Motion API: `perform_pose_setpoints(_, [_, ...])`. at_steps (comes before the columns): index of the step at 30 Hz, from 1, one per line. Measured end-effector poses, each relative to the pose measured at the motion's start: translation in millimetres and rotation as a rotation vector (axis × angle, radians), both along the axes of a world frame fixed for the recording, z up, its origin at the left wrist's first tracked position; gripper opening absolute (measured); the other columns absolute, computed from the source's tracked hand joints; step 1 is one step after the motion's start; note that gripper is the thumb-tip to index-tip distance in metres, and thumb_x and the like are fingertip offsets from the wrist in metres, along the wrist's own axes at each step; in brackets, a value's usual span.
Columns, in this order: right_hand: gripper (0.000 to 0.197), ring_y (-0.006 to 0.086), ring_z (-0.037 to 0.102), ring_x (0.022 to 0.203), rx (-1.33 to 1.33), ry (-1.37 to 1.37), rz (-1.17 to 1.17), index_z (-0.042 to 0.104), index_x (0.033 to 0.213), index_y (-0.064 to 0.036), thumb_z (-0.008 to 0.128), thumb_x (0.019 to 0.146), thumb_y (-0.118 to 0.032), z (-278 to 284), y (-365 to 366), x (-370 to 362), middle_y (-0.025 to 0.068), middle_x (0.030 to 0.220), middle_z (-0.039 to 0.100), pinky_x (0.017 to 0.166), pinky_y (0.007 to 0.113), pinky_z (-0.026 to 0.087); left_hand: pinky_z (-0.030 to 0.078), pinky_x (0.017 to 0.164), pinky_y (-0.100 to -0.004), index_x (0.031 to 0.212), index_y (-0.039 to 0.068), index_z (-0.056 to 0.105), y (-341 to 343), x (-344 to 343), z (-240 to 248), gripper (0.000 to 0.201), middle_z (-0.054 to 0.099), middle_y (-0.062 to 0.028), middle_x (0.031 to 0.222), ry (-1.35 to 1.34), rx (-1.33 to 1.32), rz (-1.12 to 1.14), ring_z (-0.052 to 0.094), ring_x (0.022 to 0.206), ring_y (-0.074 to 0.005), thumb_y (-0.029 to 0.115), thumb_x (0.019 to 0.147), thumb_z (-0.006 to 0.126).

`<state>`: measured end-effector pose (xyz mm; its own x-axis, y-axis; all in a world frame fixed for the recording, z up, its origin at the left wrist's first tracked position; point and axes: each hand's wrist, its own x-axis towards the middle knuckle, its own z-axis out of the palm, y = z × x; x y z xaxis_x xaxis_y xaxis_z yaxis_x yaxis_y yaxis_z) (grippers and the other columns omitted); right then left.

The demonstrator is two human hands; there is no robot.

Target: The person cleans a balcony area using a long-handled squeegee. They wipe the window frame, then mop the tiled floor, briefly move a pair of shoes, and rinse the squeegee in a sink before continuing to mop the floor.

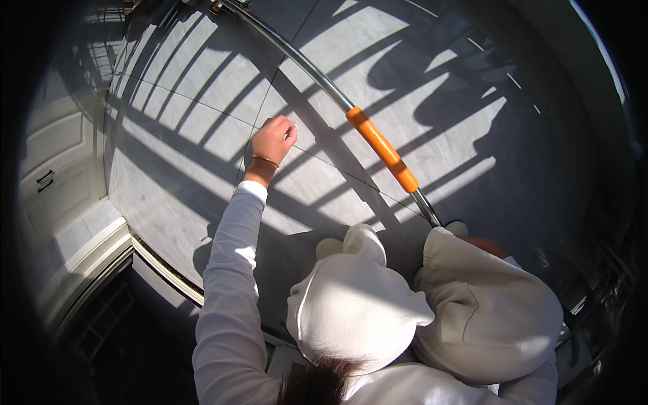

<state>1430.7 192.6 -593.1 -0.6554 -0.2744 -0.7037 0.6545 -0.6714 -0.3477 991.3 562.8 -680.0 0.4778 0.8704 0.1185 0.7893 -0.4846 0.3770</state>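
My left arm stretches forward over the grey tiled floor, and my left hand point(273, 138) is closed with its fingers curled in. Whatever it holds, if anything, is too small or hidden to make out. A thin band point(265, 160) circles that wrist. Right of this hand, apart from it, a metal pole point(297, 57) with an orange foam grip point(383, 148) runs from the far left down to my right knee. Only a strip of my right hand or wrist point(486, 246) shows beyond that knee, near the pole's lower end; its fingers are hidden.
My bent knees in off-white trousers point(358, 310) fill the near middle. At left stands a white cabinet point(64, 158) with dark handles, above a pale ledge point(88, 246). Sunlight and barred shadows cross the tiled floor point(202, 162). Dark, unclear objects lie at the right rim.
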Motion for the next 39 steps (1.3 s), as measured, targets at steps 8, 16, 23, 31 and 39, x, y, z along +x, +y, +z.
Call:
perform_pose_setpoints(8, [0.028,0.0138,0.063,0.079,0.208,-0.144,-0.048,0.07,0.098,-0.0046,0.076,0.075,-0.018,-55.1,29.9,35.4,0.0055,0.088,0.069,0.073,0.033,0.05,0.06,0.075,-0.0345,0.094,0.004,0.054,4.7,12.5,-4.6,0.005,0.065,-0.0101,0.097,-1.087,-0.79,0.782,0.067,0.082,-0.0189,0.003,0.091,0.058])
perform_pose_setpoints(16, [0.028,0.0117,0.062,0.077,0.282,-0.282,-0.432,0.069,0.099,-0.0053,0.076,0.075,-0.019,24.9,61.1,74.8,0.0055,0.085,0.067,0.071,0.031,0.05,0.057,0.082,-0.0327,0.096,0.005,0.058,10.2,73.6,105.0,0.009,0.065,-0.0085,0.092,-1.303,-0.987,0.753,0.065,0.083,-0.016,0.004,0.089,0.064])
perform_pose_setpoints(23, [0.046,0.0126,0.061,0.073,0.396,-0.579,-0.469,0.059,0.117,-0.0046,0.076,0.079,-0.024,238.5,131.0,92.4,0.0062,0.084,0.063,0.066,0.029,0.05,0.055,0.083,-0.0302,0.126,0.0,0.053,-23.9,107.9,282.6,0.041,0.065,-0.0069,0.099,-1.235,-1.165,0.788,0.065,0.092,-0.0164,-0.002,0.087,0.065])
perform_pose_setpoints(31, [0.061,0.0376,0.065,0.079,1.132,-0.574,-0.392,0.032,0.148,-0.0107,0.058,0.095,-0.024,539.1,177.5,25.8,0.02,0.089,0.065,0.07,0.043,0.051,0.056,0.079,-0.0292,0.118,-0.003,0.061,-135.0,146.2,533.5,0.03,0.067,-0.0094,0.1,-1.21,-1.405,1.025,0.066,0.087,-0.0164,0.006,0.089,0.067])
perform_pose_setpoints(39, [0.064,0.0273,0.06,0.049,0.685,-0.733,-0.387,0.061,0.073,0.0048,0.055,0.092,-0.056,629.5,197.9,30.5,0.0157,0.055,0.058,0.052,0.039,0.05,0.058,0.077,-0.0315,0.109,-0.001,0.063,-242.6,159.3,676.3,0.024,0.069,-0.0119,0.1,-1.157,-1.379,1.115,0.068,0.084,-0.0181,0.011,0.089,0.069])
